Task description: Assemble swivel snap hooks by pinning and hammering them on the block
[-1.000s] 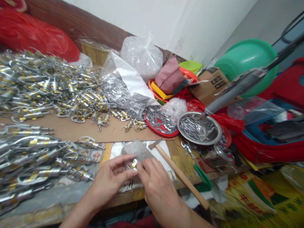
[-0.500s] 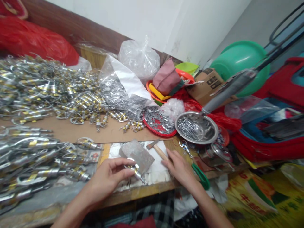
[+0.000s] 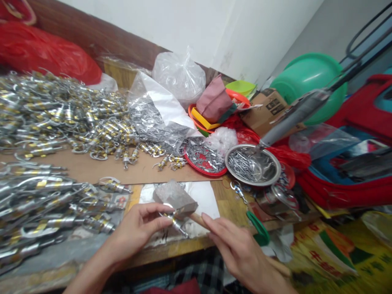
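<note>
My left hand (image 3: pixel 143 222) pinches a small silver metal fitting (image 3: pixel 177 226) with a curved lever, between thumb and fingertips. It sits at the near edge of a grey block (image 3: pixel 171 194) that lies on white paper (image 3: pixel 206 200). Wrapped around the wooden handle of a hammer (image 3: pixel 199 220) is my right hand (image 3: pixel 235 249). The handle's rear end sticks out past my wrist. The hammer's head is close to the fitting and hard to tell apart from the block's dark near side.
Similar fittings lie heaped on the left (image 3: pixel 61 110), with larger ones nearer me (image 3: pixel 45 204). Small metal parts fill a red tray (image 3: pixel 206 171), and pins lie in a steel bowl (image 3: pixel 275 175). A green-handled tool (image 3: pixel 260 230) sits at the table's edge.
My right hand has taken hold of the hammer, which lay on the paper, and brought it down toward the fitting. The left hand has barely moved.
</note>
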Motion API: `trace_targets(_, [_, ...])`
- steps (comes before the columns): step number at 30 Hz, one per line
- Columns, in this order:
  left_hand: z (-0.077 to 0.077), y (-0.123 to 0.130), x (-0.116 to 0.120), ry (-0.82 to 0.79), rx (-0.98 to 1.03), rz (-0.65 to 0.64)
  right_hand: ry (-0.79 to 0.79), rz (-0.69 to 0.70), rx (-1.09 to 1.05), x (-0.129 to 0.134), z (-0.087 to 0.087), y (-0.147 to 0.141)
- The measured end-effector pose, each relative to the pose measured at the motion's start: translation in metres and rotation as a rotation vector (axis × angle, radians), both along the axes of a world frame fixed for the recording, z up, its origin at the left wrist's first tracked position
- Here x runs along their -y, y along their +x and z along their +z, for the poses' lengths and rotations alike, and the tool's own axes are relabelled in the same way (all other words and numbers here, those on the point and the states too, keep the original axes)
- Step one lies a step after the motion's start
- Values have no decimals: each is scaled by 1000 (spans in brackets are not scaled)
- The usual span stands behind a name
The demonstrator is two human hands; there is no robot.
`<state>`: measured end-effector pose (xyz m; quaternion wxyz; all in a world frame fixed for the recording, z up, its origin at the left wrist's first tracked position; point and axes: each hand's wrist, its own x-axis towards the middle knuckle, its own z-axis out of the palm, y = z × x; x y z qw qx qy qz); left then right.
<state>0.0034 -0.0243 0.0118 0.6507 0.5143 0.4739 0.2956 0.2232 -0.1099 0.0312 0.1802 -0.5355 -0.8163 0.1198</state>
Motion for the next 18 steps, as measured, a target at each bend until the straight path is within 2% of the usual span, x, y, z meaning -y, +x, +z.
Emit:
trace_targets(7, [-1,2,-1,-40,93,-15,-1,9,74,-1,3,-2])
trace_targets(11, [-5,2,1,-56,204,12,113,1,-14,-4,7,-7])
trace_targets(15, [-11,-1,2,-95,266,3,25,18,56,-6,6,-11])
trace_targets(18, [-14,0,2,-95,270,-15,78,-15,-18,-6,6,-14])
